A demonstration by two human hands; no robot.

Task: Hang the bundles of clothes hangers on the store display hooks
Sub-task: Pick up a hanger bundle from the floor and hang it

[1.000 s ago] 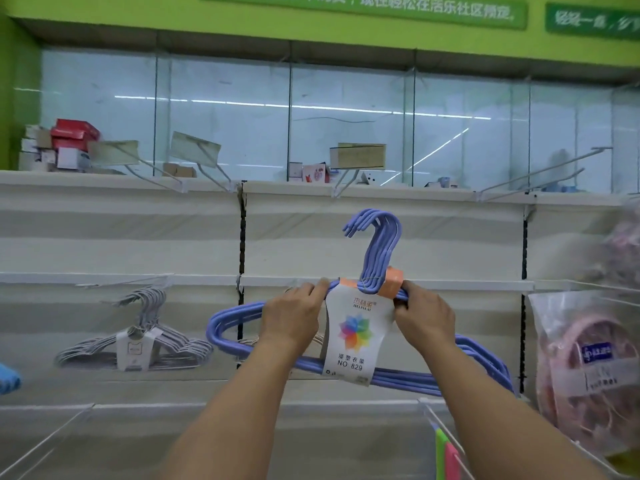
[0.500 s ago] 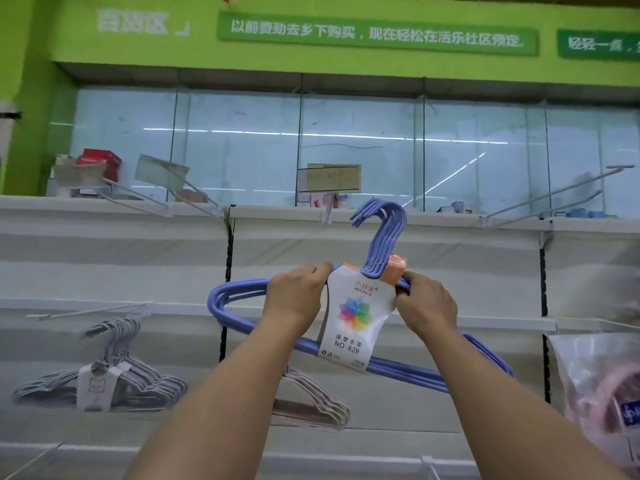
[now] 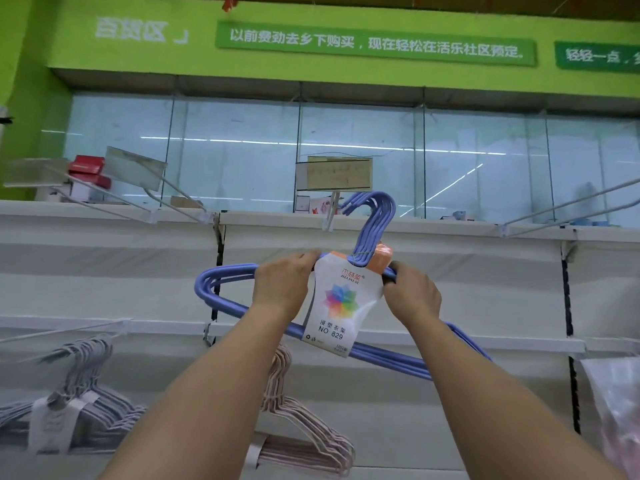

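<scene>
Gripping blue hanger bundle raised, left hand and right hand fingers curled round its shoulders

Retail shop interior: white display shelving with wire display hooks, hung packaged hanger bundles, and green promotional signage.

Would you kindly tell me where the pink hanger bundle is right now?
In the head view, the pink hanger bundle hangs low at centre, between the person's forearms, below the blue hanger bundle and right of the grey hanger bundle.
</scene>
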